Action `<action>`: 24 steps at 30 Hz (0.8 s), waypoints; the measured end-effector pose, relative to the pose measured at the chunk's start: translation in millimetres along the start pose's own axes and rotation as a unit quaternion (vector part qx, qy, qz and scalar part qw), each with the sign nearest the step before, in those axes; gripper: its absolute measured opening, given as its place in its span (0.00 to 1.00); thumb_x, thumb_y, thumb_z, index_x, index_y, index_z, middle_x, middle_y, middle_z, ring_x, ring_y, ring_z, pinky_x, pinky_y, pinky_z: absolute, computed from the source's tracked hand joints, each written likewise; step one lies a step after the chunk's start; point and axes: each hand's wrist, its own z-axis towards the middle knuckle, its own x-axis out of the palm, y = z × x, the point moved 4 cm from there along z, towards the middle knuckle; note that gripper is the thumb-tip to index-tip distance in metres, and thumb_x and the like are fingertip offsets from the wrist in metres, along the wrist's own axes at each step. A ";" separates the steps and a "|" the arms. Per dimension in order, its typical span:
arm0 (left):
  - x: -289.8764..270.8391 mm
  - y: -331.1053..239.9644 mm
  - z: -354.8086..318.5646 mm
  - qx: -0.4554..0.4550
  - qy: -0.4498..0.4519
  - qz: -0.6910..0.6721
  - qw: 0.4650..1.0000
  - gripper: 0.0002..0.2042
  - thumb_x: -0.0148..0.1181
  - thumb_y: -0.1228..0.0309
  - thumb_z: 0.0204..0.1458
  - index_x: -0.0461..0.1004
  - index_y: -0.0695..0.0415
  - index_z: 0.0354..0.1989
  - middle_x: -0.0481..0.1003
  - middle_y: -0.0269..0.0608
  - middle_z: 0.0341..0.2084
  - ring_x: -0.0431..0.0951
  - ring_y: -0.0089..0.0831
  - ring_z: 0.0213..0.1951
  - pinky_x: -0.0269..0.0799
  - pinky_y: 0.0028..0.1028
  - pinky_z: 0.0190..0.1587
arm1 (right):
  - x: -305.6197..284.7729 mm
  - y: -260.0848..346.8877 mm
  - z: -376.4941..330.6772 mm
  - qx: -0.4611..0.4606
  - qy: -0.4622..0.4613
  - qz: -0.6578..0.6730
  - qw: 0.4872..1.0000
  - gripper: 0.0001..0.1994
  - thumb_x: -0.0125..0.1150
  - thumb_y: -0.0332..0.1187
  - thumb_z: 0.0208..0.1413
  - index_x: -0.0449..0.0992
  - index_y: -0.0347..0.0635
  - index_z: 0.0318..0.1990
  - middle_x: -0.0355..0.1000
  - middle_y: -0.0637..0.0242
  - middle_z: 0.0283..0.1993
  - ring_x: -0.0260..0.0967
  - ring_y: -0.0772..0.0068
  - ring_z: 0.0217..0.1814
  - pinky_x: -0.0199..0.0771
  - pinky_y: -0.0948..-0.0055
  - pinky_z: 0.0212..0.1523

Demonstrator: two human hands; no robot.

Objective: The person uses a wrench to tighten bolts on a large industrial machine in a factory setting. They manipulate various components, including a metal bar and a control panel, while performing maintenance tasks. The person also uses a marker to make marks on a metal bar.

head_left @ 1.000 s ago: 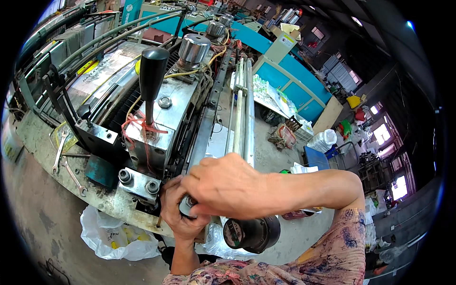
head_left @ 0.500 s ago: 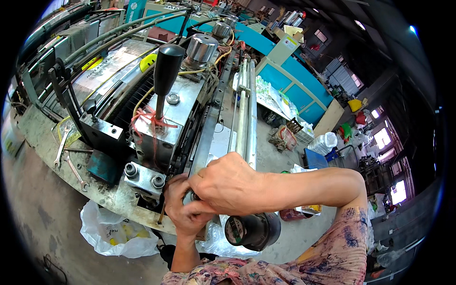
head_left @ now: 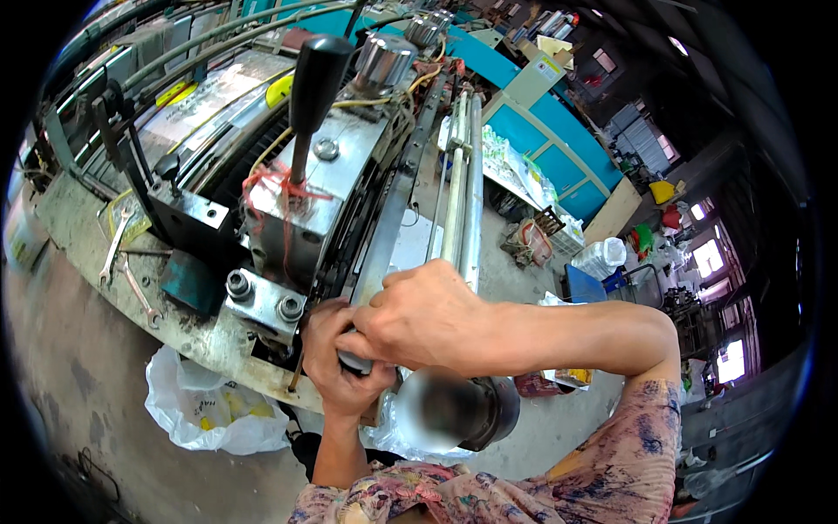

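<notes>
My left hand [head_left: 328,360] is at the near end of the machine, its fingers curled round a small grey, rounded metal part [head_left: 356,348]. My right hand [head_left: 417,316] reaches across from the right and bends over the same part, fingers closed against it. Both hands touch there, and most of the part is hidden beneath them. Just left of my hands sits a steel clamp block [head_left: 264,307] with two socket-head bolts. Behind it rises a black lever handle [head_left: 316,86], its shaft tied at the base with red string.
Two wrenches [head_left: 141,293] lie on the machine's left ledge, near a teal block [head_left: 191,281]. Below it stands a white plastic bag [head_left: 188,410]. A black cylindrical motor-like unit [head_left: 497,413] sits under my right forearm. Long metal rollers [head_left: 473,192] run away beyond my hands.
My right hand has shifted slightly and more of the grey metal part shows between my hands. The whole view has tilted a little. Both hands stay at the same spot.
</notes>
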 end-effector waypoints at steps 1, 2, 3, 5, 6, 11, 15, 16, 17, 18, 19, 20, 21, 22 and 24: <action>0.2 -0.3 -0.5 -0.021 -0.010 -0.001 1.000 0.27 0.71 0.57 0.38 0.72 0.63 0.43 0.75 0.49 0.38 0.76 0.48 0.41 0.71 0.40 0.46 | 4.2 0.5 -0.3 -0.004 -0.008 -0.004 1.000 0.17 0.65 0.45 0.46 0.71 0.42 0.33 0.71 0.62 0.29 0.70 0.59 0.33 0.72 0.62 0.27; 0.7 -1.1 -0.3 -0.020 -0.014 0.004 1.000 0.29 0.73 0.56 0.37 0.72 0.62 0.44 0.75 0.49 0.38 0.77 0.48 0.41 0.71 0.39 0.45 | -3.7 1.7 -5.2 -0.014 -0.058 0.019 0.998 0.16 0.65 0.43 0.46 0.71 0.42 0.34 0.72 0.63 0.30 0.70 0.59 0.34 0.72 0.62 0.29; 1.7 -5.9 3.3 -0.021 -0.010 -0.005 1.000 0.30 0.74 0.56 0.35 0.72 0.62 0.44 0.75 0.48 0.37 0.77 0.47 0.40 0.72 0.38 0.45 | -15.1 1.6 -12.3 -0.023 -0.104 0.044 0.993 0.15 0.65 0.42 0.46 0.71 0.42 0.34 0.72 0.63 0.31 0.70 0.59 0.35 0.72 0.62 0.30; 3.6 -8.7 5.4 -0.015 0.010 -0.020 1.000 0.30 0.75 0.56 0.33 0.72 0.61 0.44 0.75 0.46 0.37 0.77 0.46 0.39 0.72 0.38 0.44 | -22.7 0.2 -20.6 -0.031 -0.118 0.090 0.988 0.14 0.67 0.41 0.46 0.71 0.43 0.34 0.72 0.66 0.31 0.69 0.59 0.35 0.71 0.62 0.33; 2.4 -7.0 7.0 -0.010 0.011 -0.015 1.000 0.29 0.75 0.57 0.34 0.72 0.61 0.43 0.75 0.45 0.36 0.77 0.46 0.39 0.72 0.38 0.44 | -20.7 -1.8 -16.9 -0.020 -0.113 0.081 0.990 0.15 0.67 0.44 0.47 0.72 0.43 0.32 0.72 0.66 0.27 0.70 0.59 0.33 0.70 0.62 0.31; -2.3 -1.7 4.7 0.002 0.008 -0.010 1.000 0.26 0.73 0.63 0.34 0.72 0.62 0.43 0.75 0.45 0.34 0.77 0.47 0.38 0.73 0.39 0.43 | 1.5 1.5 -5.9 0.015 -0.087 0.006 0.996 0.19 0.64 0.51 0.51 0.72 0.44 0.24 0.66 0.64 0.17 0.69 0.56 0.23 0.67 0.61 0.23; -2.2 -3.3 4.8 0.002 -0.015 -0.007 1.000 0.25 0.73 0.63 0.35 0.72 0.62 0.42 0.75 0.45 0.33 0.77 0.46 0.36 0.73 0.37 0.40 | -19.3 5.9 -12.0 -0.033 -0.212 0.101 0.972 0.19 0.63 0.51 0.52 0.73 0.45 0.25 0.69 0.65 0.18 0.71 0.56 0.25 0.68 0.61 0.24; -3.0 -4.0 6.7 0.003 -0.013 -0.027 1.000 0.26 0.73 0.61 0.35 0.72 0.61 0.41 0.75 0.44 0.33 0.77 0.46 0.35 0.73 0.37 0.39 | -19.0 4.6 -11.6 -0.026 -0.194 0.098 0.976 0.18 0.63 0.51 0.52 0.74 0.45 0.26 0.69 0.65 0.18 0.71 0.56 0.24 0.68 0.60 0.24; -2.0 -2.9 7.2 0.005 -0.008 -0.030 1.000 0.26 0.73 0.62 0.34 0.72 0.61 0.41 0.75 0.44 0.33 0.77 0.46 0.35 0.73 0.36 0.39 | -18.8 2.0 -12.6 -0.017 -0.178 0.096 0.979 0.18 0.63 0.51 0.52 0.74 0.46 0.26 0.69 0.65 0.18 0.71 0.56 0.24 0.68 0.60 0.23; -1.4 -1.3 7.0 0.006 -0.003 -0.032 0.999 0.26 0.73 0.62 0.34 0.72 0.61 0.41 0.75 0.43 0.33 0.77 0.46 0.35 0.73 0.36 0.39 | -18.1 0.6 -12.7 -0.007 -0.161 0.093 0.982 0.18 0.63 0.51 0.52 0.75 0.46 0.26 0.69 0.65 0.18 0.71 0.56 0.24 0.68 0.60 0.23; -1.5 -0.5 6.9 0.008 0.001 -0.034 0.999 0.26 0.73 0.62 0.34 0.72 0.61 0.41 0.75 0.43 0.33 0.77 0.46 0.35 0.73 0.36 0.39 | -14.6 1.0 -10.9 0.013 -0.127 0.061 0.990 0.18 0.63 0.51 0.51 0.75 0.46 0.27 0.69 0.64 0.18 0.71 0.55 0.24 0.67 0.60 0.23; -1.8 -2.1 5.9 0.002 0.005 -0.017 1.000 0.25 0.73 0.64 0.32 0.73 0.60 0.41 0.74 0.43 0.33 0.77 0.46 0.36 0.73 0.36 0.39 | -9.8 1.4 -9.8 0.035 -0.094 0.029 0.995 0.17 0.64 0.51 0.51 0.75 0.46 0.27 0.68 0.64 0.17 0.71 0.55 0.23 0.67 0.60 0.22; -1.3 -2.8 7.0 0.006 0.003 -0.014 1.000 0.25 0.73 0.64 0.32 0.73 0.60 0.41 0.74 0.43 0.33 0.77 0.46 0.36 0.73 0.36 0.39 | -4.2 0.6 -9.5 0.056 -0.061 -0.004 0.997 0.17 0.64 0.51 0.51 0.75 0.46 0.27 0.68 0.64 0.17 0.71 0.55 0.23 0.67 0.59 0.22; -0.7 -3.4 8.4 0.009 0.001 -0.012 1.000 0.25 0.73 0.65 0.32 0.73 0.60 0.41 0.74 0.43 0.33 0.77 0.46 0.36 0.73 0.36 0.39 | 1.1 -1.7 -11.3 0.047 -0.079 0.014 0.996 0.18 0.64 0.51 0.50 0.75 0.46 0.28 0.68 0.63 0.16 0.71 0.55 0.22 0.67 0.59 0.21; -1.1 -4.1 7.5 0.001 -0.005 -0.009 1.000 0.25 0.72 0.67 0.31 0.73 0.60 0.41 0.74 0.43 0.33 0.77 0.46 0.36 0.73 0.37 0.39 | -0.3 1.0 -10.8 0.027 -0.117 0.017 0.993 0.18 0.64 0.52 0.51 0.75 0.46 0.28 0.68 0.63 0.16 0.71 0.55 0.22 0.67 0.59 0.21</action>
